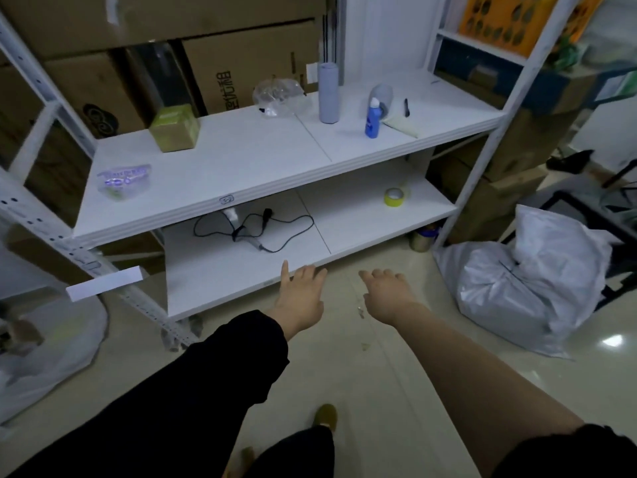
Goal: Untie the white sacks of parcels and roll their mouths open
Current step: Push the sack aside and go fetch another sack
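Observation:
A bulging white sack [527, 284] lies on the floor at the right, beside the shelf's right post, with its top bunched up. Another pale sack [51, 353] slumps at the left edge, and something brown shows inside it. Both my arms reach forward over the floor. My left hand [301, 298] hovers at the front edge of the lower shelf, fingers loosely extended, holding nothing. My right hand [386, 294] hangs beside it over the tiles, fingers relaxed and empty, well left of the right sack.
A white metal shelf unit [262, 188] stands ahead. It carries a green box [175, 127], a grey cylinder [328, 93], a blue bottle [373, 117], plastic bags, a black cable [255, 225] and yellow tape [394, 197]. Cardboard boxes stack behind and right. My foot [325, 414] is on the tiled floor.

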